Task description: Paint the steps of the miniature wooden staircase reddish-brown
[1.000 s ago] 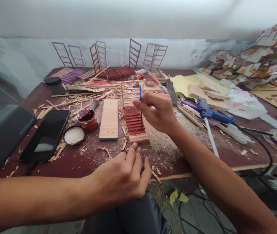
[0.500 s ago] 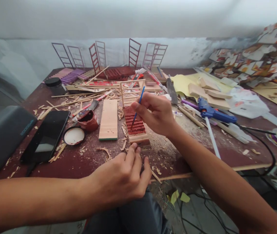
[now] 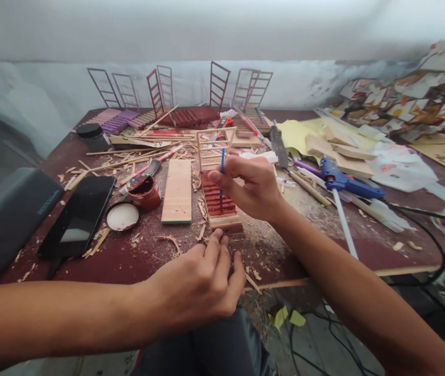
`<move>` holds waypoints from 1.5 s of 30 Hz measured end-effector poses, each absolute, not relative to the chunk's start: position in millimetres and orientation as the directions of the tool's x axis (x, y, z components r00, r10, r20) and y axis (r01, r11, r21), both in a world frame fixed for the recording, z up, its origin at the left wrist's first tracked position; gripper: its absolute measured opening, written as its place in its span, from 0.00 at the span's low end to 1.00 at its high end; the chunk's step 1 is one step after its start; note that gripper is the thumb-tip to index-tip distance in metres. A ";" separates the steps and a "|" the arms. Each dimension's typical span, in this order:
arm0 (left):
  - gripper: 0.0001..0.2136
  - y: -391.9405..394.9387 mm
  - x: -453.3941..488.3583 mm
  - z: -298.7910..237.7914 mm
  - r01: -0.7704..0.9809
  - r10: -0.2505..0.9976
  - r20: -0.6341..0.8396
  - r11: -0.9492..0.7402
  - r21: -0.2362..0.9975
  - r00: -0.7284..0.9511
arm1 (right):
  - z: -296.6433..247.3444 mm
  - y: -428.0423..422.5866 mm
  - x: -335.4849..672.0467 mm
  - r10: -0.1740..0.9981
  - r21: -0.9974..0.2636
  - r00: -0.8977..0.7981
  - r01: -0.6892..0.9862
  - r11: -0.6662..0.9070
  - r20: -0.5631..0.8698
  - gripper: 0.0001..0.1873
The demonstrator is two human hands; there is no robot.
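A small wooden model stair with red-painted steps and a bare stick railing stands on the dark red table. My right hand pinches a thin blue brush, held nearly upright with its tip on the red steps. My left hand rests at the table's near edge, fingers curled, fingertips touching the unpainted front end of the model. An open pot of red paint and its white-lined lid sit to the left of the model.
A bare wooden board lies beside the model. A black phone and a grey case lie at the left. A blue glue gun with cable lies to the right. Painted models line the back; shavings litter the table.
The brush swung from tilted to nearly upright and my right hand shifted slightly down over the steps. My left hand stayed on the model's front end.
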State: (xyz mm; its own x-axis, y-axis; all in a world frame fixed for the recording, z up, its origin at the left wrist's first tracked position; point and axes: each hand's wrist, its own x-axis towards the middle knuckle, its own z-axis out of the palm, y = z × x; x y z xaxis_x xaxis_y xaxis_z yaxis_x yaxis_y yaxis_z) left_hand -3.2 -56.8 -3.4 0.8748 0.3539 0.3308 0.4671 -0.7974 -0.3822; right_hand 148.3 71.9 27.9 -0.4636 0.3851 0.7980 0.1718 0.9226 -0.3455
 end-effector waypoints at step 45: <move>0.19 -56.6 -2.6 -5.6 0.480 0.348 0.368 -0.794 -0.373 0.862 | 27.4 84.8 161.8 0.588 -0.536 -0.391 0.246 0.808 0.708 0.22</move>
